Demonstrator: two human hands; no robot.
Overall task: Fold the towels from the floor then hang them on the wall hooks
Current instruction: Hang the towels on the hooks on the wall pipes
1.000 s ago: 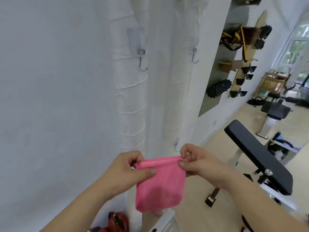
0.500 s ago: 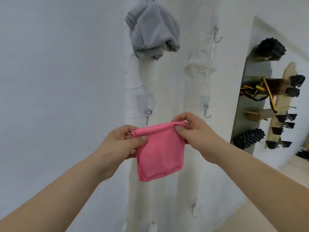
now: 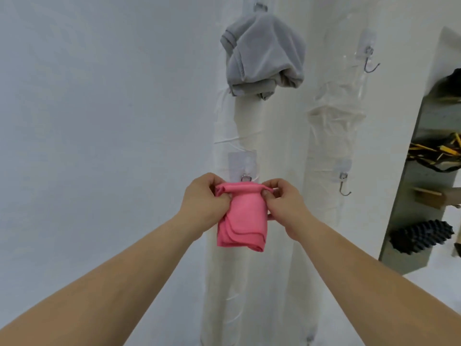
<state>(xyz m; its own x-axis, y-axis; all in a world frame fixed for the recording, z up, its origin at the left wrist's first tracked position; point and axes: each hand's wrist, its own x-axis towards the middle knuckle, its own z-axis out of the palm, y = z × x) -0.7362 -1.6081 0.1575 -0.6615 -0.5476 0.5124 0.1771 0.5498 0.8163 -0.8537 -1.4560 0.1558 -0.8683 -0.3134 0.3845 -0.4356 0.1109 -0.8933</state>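
Head view: both hands [image 3: 203, 199] have raised pink towel [image 3: 243, 218] to hook [image 3: 245, 178].

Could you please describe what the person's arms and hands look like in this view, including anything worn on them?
Both forearms are bare all the way to the frame's lower edge, with no sleeves in view. The left hand and right hand wear no gloves, and no watch, bracelet or ring is visible. The fingernails look short and unpainted.
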